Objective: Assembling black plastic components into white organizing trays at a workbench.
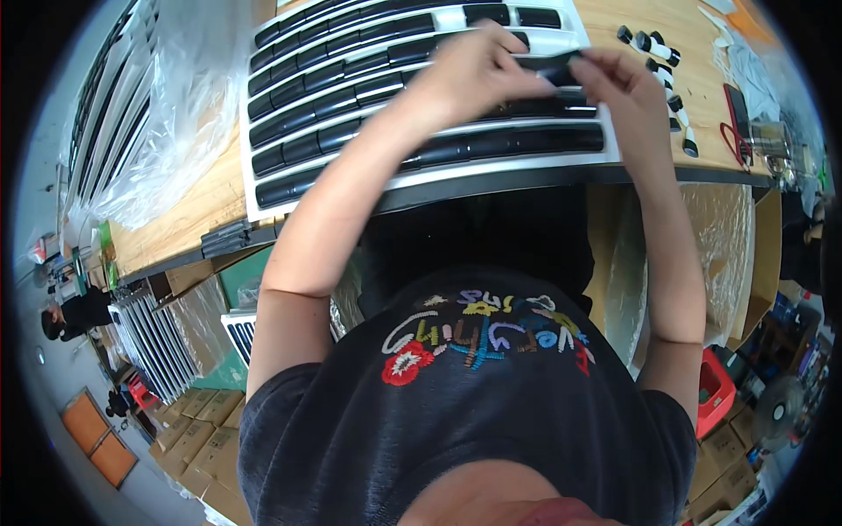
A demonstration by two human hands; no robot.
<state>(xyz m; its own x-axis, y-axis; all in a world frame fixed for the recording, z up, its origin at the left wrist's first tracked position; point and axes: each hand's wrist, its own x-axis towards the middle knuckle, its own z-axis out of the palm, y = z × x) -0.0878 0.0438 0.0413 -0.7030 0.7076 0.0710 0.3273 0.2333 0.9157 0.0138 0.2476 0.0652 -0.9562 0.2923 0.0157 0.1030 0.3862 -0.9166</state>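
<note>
My right hand pinches one end of a short glossy black cylinder, thumb and fingers closed on it. At the cylinder's other end is my left hand, its thumb and fingers closing round that end, somewhat smeared by motion. Both hands are above a white tray holding rows of similar black cylinders. Near the tray's far right, two cylinders sit beside a bare white stretch of a row. My left hand and forearm hide part of the middle rows.
Several small black-and-white pieces lie on the wooden table right of the tray, with red-handled scissors beyond. Clear plastic wrap covers stacked trays at left. Cartons and a red stool stand below. Another person is far left.
</note>
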